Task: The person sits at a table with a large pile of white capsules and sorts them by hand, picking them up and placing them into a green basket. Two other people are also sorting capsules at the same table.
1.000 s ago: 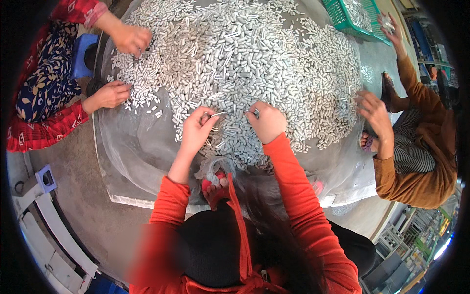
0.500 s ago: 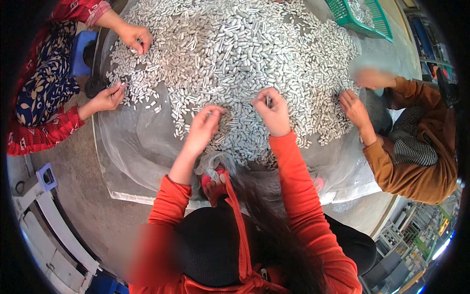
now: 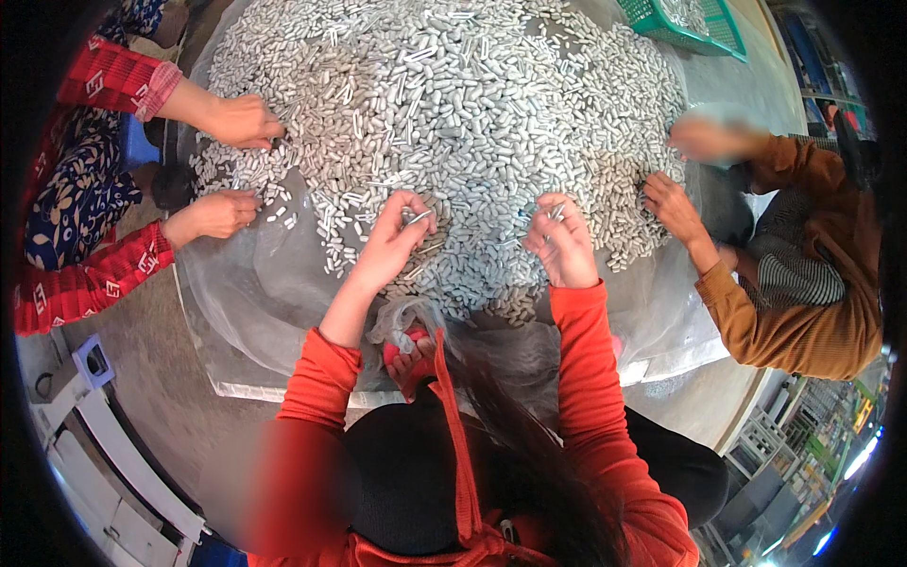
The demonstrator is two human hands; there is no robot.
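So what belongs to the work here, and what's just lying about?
In the work:
- left hand and right hand, both holding silver pieces
- pile
- sheet beneath
- probably green basket, with similar pieces

Apparently lying about:
- lavender item
- white bar

One head-worn fisheye looks down, fairly near, on the silvery pieces [image 3: 472,123].
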